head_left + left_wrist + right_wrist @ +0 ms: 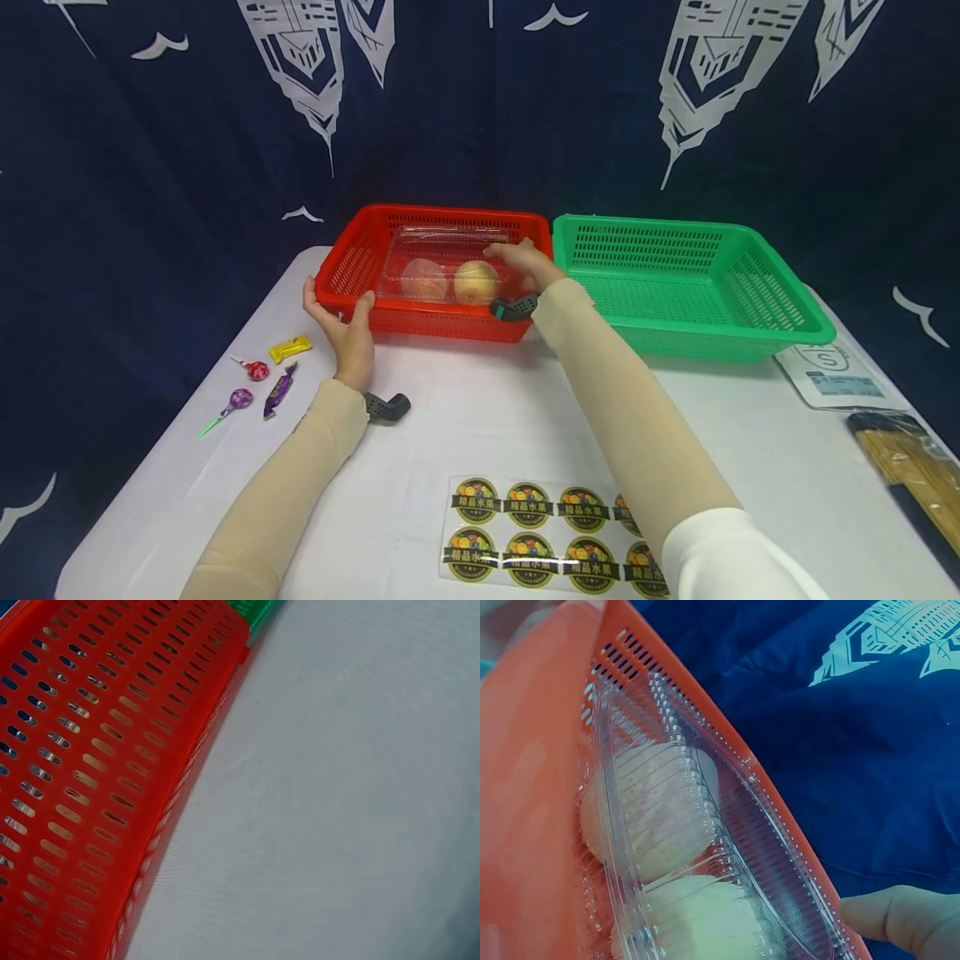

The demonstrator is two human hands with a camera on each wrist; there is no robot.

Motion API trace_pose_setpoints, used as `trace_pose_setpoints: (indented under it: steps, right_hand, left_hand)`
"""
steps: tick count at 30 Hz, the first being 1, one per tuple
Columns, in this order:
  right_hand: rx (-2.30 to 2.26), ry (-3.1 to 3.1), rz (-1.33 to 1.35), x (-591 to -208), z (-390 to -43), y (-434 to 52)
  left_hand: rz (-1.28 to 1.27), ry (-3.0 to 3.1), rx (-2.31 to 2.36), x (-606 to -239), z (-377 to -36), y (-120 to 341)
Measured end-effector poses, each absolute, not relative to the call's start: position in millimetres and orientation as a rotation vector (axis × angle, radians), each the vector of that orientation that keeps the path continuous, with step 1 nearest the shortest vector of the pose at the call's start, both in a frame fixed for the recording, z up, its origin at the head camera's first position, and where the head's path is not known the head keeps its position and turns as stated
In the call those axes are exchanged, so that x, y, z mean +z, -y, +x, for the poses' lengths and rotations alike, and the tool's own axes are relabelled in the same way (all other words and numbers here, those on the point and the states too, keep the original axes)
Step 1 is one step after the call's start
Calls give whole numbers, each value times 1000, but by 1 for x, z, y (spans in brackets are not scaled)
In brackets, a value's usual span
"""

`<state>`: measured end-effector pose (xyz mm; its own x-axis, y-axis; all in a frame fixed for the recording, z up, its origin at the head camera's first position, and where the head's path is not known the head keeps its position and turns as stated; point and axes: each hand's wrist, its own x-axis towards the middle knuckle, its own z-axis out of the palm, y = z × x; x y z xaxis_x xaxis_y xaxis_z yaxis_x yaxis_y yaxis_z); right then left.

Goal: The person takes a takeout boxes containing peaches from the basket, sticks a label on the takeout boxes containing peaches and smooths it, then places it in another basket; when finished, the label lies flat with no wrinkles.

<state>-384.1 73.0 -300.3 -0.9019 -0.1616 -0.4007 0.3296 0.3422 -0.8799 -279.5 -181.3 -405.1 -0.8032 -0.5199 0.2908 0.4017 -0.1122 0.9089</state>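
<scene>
Sleeve (731, 554) foremost; left grip (349, 343), spread, holds red basket (442, 320).

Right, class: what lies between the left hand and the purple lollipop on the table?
In the head view, a purple-wrapped candy lies between the left hand and the purple lollipop. The left wrist view shows none of these three.

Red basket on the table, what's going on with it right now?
A person's left hand holds the near left corner of the red basket, and the right hand is over its right end; whether that one grips anything is hard to tell. Inside the basket is a clear plastic box with at least two round fruits. A green basket stands on the right.
</scene>
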Motion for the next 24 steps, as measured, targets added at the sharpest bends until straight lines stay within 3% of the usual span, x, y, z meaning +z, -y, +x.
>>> trace_pose_setpoints:
  steps: [24]
  right_hand:
    - [-1390, -2196, 11, -304, -387, -69]
  left_hand:
    - [133, 1528, -1978, -403, -280, 179]
